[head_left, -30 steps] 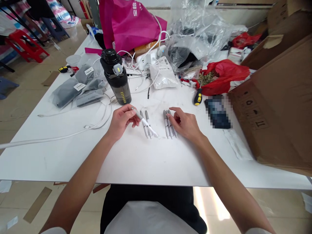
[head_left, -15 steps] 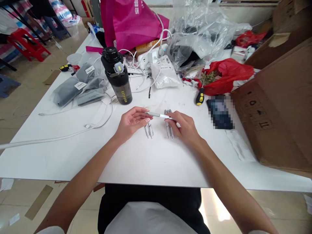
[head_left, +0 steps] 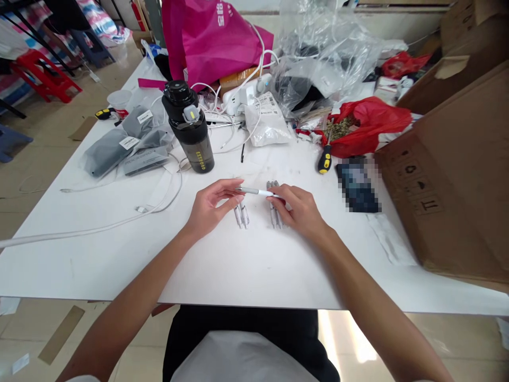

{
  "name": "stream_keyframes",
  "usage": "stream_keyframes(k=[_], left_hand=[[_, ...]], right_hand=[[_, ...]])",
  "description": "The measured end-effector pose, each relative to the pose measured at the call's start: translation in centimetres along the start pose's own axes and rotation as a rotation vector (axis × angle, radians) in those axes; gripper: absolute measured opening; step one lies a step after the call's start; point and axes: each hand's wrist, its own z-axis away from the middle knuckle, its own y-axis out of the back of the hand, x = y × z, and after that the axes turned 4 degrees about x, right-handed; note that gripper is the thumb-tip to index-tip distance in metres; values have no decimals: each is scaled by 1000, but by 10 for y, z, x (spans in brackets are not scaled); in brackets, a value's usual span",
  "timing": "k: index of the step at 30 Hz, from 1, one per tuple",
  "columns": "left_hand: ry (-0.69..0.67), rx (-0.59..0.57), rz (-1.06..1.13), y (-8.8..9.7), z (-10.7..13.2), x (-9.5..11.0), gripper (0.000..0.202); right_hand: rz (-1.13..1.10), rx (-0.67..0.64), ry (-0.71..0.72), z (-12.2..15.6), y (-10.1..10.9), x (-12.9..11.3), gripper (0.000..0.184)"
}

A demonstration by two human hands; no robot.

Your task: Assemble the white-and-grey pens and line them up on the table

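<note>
tiled floor (head_left: 35,175) around and below, with a red plastic stool (head_left: 45,74) far off at the upper left. across the view, a long white table (head_left: 246,270), crowded toward its far side. at its right end, a big corrugated cardboard box (head_left: 449,180) printed with handling symbols. beyond, a magenta tote bag (head_left: 210,42) and a heap of crumpled clear plastic film (head_left: 326,48), with a red plastic bag (head_left: 368,127) nearer the box. on the left, grey packets in clear sleeves (head_left: 107,151), a long white cable (head_left: 119,225) looping over the tabletop, and a black shaker bottle (head_left: 189,132) standing upright, a white power strip (head_left: 238,101) behind it. near the box, a dark rectangle (head_left: 358,187), pixelated beyond recognition. at the centre, the left hand (head_left: 212,204) and right hand (head_left: 302,209), close together just above the tabletop. between them, a white-and-grey pen (head_left: 258,191) held level, its grey end pinched at the left fingertips (head_left: 233,185), its white end gripped under the closed right fingers (head_left: 280,197). near the box, a yellow-and-black screwdriver (head_left: 325,159) lying on the table. right under the held pen, two small bunches of pens lying side by side, the left bunch (head_left: 241,216) and the right bunch (head_left: 275,216), the latter touching the right hand.
</note>
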Motion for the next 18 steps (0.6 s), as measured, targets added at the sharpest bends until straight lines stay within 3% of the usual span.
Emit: stream_keyframes(k=[4,10,14,18], left_hand=[[-206,39,-279,1,1,-7,19],[-410,-22,-550,6,0,-6,19],[-358,-24,-554,4,1,-3,37],[-116,10,-427,1,4,-1,58]], right_hand=[[-16,-45,35,0,-1,-3,14],[-56,-84,16,2,-4,-5,18],[-101,-106,-9,3,-6,-9,20],[-100,-117,5,1,-5,-12,18]])
